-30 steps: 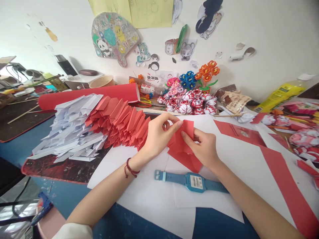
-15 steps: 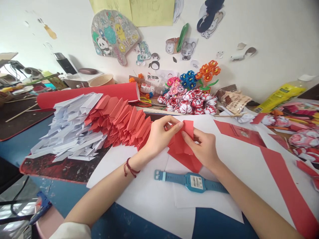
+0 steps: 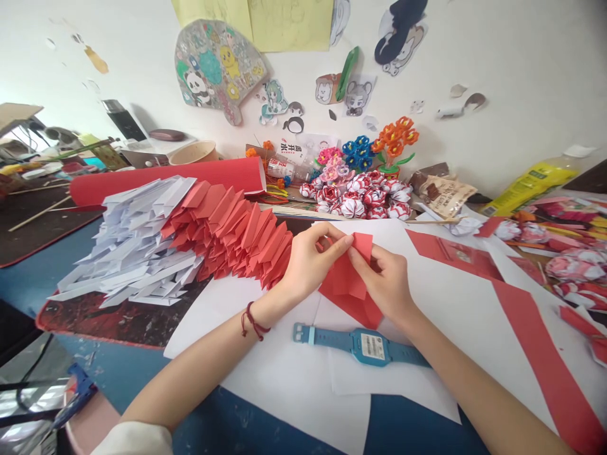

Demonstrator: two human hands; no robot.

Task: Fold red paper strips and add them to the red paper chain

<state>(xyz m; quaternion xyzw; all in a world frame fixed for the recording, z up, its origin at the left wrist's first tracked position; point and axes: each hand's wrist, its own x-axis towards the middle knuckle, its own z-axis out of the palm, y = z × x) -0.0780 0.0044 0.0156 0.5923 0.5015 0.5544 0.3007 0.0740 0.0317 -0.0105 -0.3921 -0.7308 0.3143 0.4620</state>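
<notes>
The left hand (image 3: 310,262) and right hand (image 3: 391,281) pinch a red paper piece (image 3: 349,278) between their fingers; uneven pressure could skew its crease, and a wrist brush could topple the folded red paper stack (image 3: 227,221) left of them.

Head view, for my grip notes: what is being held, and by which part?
A piece of red paper, pinched near its upper edge by the left hand and right hand.

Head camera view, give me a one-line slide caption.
Left hand and right hand pinch red paper beside folded red pieces, a blue watch lying nearer.
</notes>
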